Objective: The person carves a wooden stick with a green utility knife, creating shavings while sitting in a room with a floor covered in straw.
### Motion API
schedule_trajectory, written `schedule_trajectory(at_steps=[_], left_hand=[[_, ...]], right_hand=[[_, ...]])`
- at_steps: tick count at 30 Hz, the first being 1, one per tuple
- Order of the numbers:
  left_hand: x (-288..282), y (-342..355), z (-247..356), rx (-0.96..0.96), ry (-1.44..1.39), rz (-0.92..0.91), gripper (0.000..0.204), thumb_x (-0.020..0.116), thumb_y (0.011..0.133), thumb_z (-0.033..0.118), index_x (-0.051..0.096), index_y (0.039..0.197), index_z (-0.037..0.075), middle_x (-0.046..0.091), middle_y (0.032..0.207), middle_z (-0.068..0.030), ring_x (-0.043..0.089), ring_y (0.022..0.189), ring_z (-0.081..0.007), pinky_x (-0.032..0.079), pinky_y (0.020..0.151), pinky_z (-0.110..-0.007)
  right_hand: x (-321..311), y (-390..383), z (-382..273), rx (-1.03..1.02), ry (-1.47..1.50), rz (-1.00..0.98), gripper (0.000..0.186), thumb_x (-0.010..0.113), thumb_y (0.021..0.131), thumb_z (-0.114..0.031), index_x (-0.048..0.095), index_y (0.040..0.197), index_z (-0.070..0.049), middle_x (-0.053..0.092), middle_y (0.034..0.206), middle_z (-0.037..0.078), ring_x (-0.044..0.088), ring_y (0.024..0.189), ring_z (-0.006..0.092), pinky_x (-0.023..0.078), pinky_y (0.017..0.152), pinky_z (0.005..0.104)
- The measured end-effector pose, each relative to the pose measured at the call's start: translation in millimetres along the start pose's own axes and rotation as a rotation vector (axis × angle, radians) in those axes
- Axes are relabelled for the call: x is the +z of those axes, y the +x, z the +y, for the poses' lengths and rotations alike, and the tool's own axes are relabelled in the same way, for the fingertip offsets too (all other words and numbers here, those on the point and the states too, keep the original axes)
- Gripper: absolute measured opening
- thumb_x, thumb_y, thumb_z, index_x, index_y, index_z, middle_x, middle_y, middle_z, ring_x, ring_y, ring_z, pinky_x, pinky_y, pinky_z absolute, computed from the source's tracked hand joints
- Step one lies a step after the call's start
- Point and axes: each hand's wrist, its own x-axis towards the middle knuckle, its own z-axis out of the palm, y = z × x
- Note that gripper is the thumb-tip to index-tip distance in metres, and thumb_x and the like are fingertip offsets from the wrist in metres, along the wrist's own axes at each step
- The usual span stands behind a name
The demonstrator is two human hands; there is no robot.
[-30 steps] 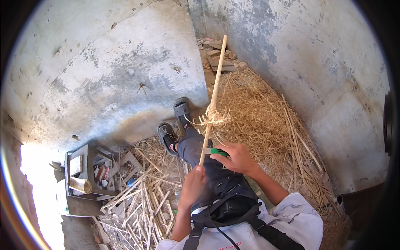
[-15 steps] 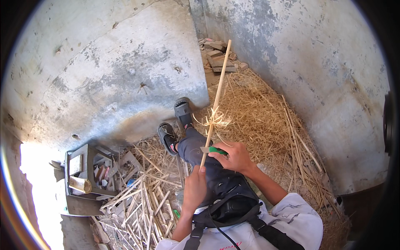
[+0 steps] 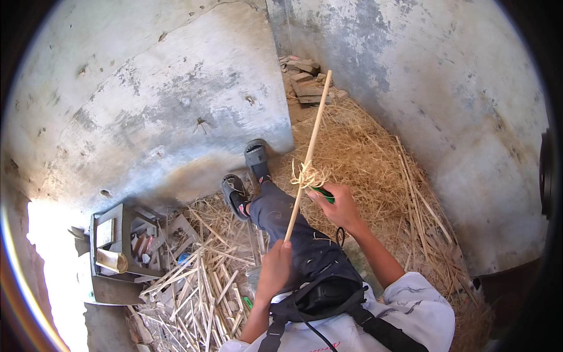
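Observation:
My left hand (image 3: 274,267) is closed round the near end of a long pale wooden stick (image 3: 315,130), which slants up and away over my thighs. My right hand (image 3: 339,205) grips a green-handled knife (image 3: 324,194) beside the stick, about a third of the way up from my left hand. A tuft of curled shavings (image 3: 307,175) clings to the stick right at the knife. The blade itself is hidden behind the shavings and fingers.
Straw-like shavings (image 3: 363,158) cover the floor ahead and right. Split sticks (image 3: 205,293) lie piled at my left, near a dark stool-like frame (image 3: 126,276) holding odds and ends. Broken bricks (image 3: 305,82) sit in the corner between two worn walls (image 3: 193,88).
My right hand has slid the knife forward along the stick, away from my left hand, up to the shavings tuft. The stick's far end has dipped slightly. My left hand has hardly moved.

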Motion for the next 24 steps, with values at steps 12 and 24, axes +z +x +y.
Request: schedule_trajectory(at_steps=[12, 24], left_hand=[[-1.8, 7.1, 2.8, -0.038, -0.164, -0.008, 0.043, 0.041, 0.118, 0.033, 0.058, 0.098, -0.001, 0.052, 0.074, -0.0177, 0.049, 0.068, -0.0301, 0.045, 0.067, -0.044], [-0.8, -5.0, 19.4, -0.015, 0.198, 0.094, 0.033, 0.047, 0.115, 0.028, 0.059, 0.1, 0.001, 0.064, 0.078, -0.0329, 0.062, 0.082, -0.0592, 0.044, 0.067, -0.064]], right_hand=[[11.8, -28.0, -27.1, -0.29, 0.012, -0.09, 0.032, 0.081, 0.095, -0.036, 0.079, 0.102, -0.004, 0.074, 0.085, 0.012, 0.072, 0.071, 0.0309, 0.055, 0.065, 0.0404], [5.5, -5.1, -16.1, -0.166, -0.112, 0.057, 0.033, 0.078, 0.096, -0.038, 0.079, 0.101, -0.005, 0.075, 0.086, 0.016, 0.072, 0.074, 0.0376, 0.055, 0.064, 0.0452]])
